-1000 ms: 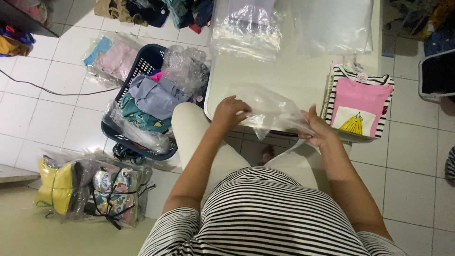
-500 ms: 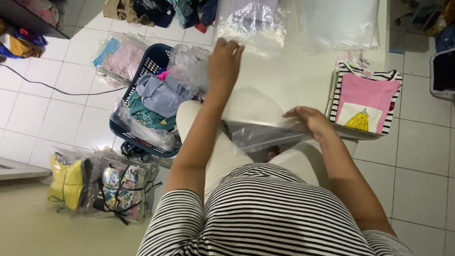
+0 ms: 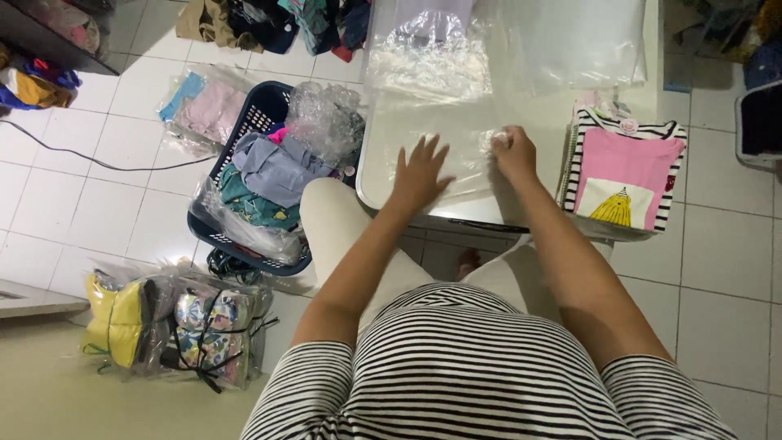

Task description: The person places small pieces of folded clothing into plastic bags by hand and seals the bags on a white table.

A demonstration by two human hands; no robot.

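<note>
We've got a black-and-white striped top with short sleeves, cream trousers underneath, bare forearms, and no rings or watch on either hand.

Flat clear plastic bag on white tabletop, clear bag stack at far edge, bagged pastel clothes on floor, tied bundle of bagged garments near left.
</note>
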